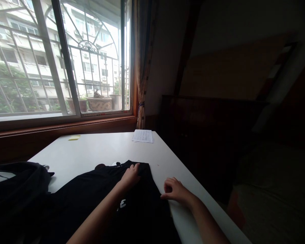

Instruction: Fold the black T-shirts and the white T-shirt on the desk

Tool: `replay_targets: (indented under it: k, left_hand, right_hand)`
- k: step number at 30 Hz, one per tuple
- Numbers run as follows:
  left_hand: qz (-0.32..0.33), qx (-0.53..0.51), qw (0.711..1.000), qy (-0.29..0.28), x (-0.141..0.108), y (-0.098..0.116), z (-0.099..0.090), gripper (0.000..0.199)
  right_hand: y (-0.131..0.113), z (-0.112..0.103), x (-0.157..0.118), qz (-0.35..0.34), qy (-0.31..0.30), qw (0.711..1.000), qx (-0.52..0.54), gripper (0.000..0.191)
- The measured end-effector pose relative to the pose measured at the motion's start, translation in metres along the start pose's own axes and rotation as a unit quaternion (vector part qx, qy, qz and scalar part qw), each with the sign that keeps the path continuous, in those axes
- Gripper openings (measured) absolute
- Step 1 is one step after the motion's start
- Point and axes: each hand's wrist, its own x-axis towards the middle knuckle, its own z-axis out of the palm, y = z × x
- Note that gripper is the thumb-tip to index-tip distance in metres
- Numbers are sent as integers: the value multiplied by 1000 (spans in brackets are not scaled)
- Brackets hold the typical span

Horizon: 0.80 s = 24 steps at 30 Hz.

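The black garment with white lettering lies spread on the white table; the left hand rests on its upper part, grip indeterminable; the right hand is curled at its right edge, pinch on the fabric indeterminable; printed sheets lie at the table's far end.

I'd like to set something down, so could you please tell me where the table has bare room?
The widest free patch of white table lies between the yellow note, papers and black garment. A narrower strip runs between garment and right table edge, partly covered by the right hand. The near left is crowded with bunched dark cloth.
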Motion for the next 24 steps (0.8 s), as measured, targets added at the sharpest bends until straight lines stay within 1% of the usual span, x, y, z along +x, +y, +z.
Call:
replay_targets:
  k: [4, 9, 13, 16, 19, 21, 23, 24]
  left_hand:
    - [0, -36, 999, -11, -1, -2, -7, 77]
    - [6, -71, 997, -18, -3, -6, -17, 74]
    - [4, -73, 997, -21, -8, -8, -18, 77]
    - [-1, -53, 999, -5, -14, -7, -16, 79]
    - [5, -26, 999, 26, -19, 3, -15, 75]
    - [41, 6, 997, 58, -20, 13, -13, 68]
    - [113, 44, 989, 78, -18, 23, -9, 58]
    - [154, 60, 983, 79, -17, 28, -5, 52]
  right_hand:
    - [0, -1, 0, -6, -6, 1000, 4, 35]
    - [-2, -2, -2, -12, -1, 1000, 3, 34]
    - [-3, -2, -3, -11, -5, 1000, 0, 33]
    - [-4, -3, -3, -8, -5, 1000, 0, 33]
    - [-6, -4, -4, -9, -5, 1000, 0, 33]
    - [-8, -5, -5, -9, -5, 1000, -3, 32]
    - [-10, -5, -6, -9, -4, 1000, -10, 32]
    - [-10, -5, -6, -9, -4, 1000, -14, 32]
